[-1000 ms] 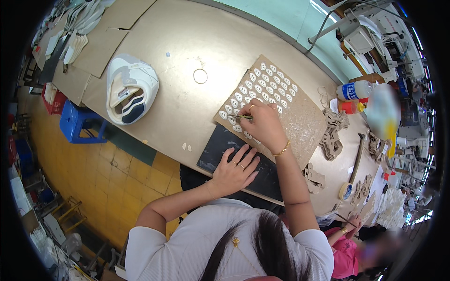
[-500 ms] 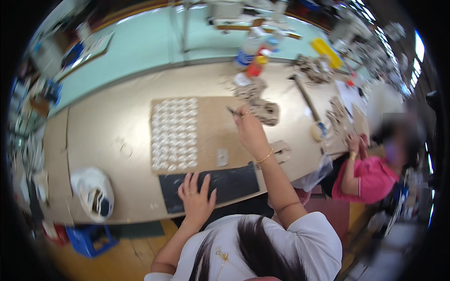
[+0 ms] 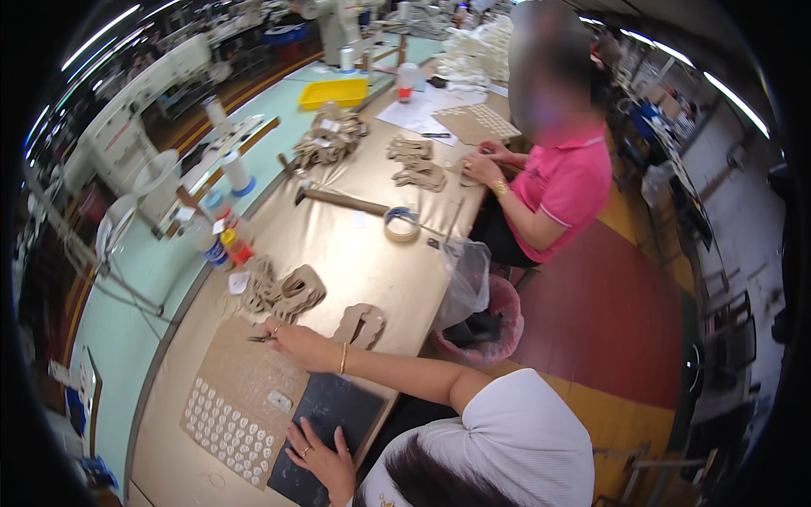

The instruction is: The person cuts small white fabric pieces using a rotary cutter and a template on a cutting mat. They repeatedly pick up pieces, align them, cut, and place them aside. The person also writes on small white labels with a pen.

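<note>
My left hand (image 3: pixel 323 456) rests with fingers spread on a flat black board (image 3: pixel 325 418). Between the fingers of my right hand (image 3: pixel 294 340) is a small dark pointed tool (image 3: pixel 260 339), its exact kind too small to make out. That hand is over the far end of a brown sheet (image 3: pixel 253 367), which lies beside the black board. Rows of small white oval pieces (image 3: pixel 228 431) cover the sheet's nearer part. A small pale rectangular piece (image 3: pixel 279 400) lies on the sheet near the board. Just beyond my right wrist are a brown scalloped cut-out piece (image 3: pixel 361 325) and a pile of similar pieces (image 3: pixel 296 291).
Bottles with red and blue parts (image 3: pixel 232 245) stand at the table's left edge. Further along are a hammer (image 3: pixel 338 199), a tape roll (image 3: pixel 401 224) and a yellow tray (image 3: pixel 332 93). A co-worker in pink (image 3: pixel 557 182) handles pieces at the far right. A lined bin (image 3: pixel 481 325) stands beside the table.
The view has swung to the right, bringing the co-worker and far table end into fuller sight. My right hand keeps the tool over the sheet; my left stays on the black board.
</note>
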The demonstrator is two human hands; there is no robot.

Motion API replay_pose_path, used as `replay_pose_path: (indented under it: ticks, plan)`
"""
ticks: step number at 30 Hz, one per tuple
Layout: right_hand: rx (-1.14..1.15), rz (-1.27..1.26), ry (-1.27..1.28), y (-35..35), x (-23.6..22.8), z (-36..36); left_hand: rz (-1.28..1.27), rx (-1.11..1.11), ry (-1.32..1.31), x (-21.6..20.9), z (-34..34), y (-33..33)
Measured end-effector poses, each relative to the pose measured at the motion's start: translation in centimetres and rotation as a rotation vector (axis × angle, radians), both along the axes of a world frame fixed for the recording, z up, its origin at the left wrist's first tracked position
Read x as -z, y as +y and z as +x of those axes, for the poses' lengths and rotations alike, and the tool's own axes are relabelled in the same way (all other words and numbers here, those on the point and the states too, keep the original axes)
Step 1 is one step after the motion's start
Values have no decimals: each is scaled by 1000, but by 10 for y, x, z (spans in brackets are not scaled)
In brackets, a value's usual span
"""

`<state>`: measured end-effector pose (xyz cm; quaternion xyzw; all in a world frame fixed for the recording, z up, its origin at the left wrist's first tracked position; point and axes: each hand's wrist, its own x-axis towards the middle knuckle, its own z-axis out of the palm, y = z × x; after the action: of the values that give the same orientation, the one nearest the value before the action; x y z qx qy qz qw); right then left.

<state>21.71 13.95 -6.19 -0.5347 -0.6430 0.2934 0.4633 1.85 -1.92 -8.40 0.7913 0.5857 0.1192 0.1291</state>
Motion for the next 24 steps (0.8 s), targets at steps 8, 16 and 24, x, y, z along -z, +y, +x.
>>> replay_pose_path:
  ticks: [8,16,24]
  plan:
    - [28,-44,121,-83,-11,22,183,282,-189,20,5,1]
    - [39,479,-94,-137,32,5,253,337,14,29,15,1]
    - [-71,242,-52,-149,12,-8,97,21,-856,24,12,-2]
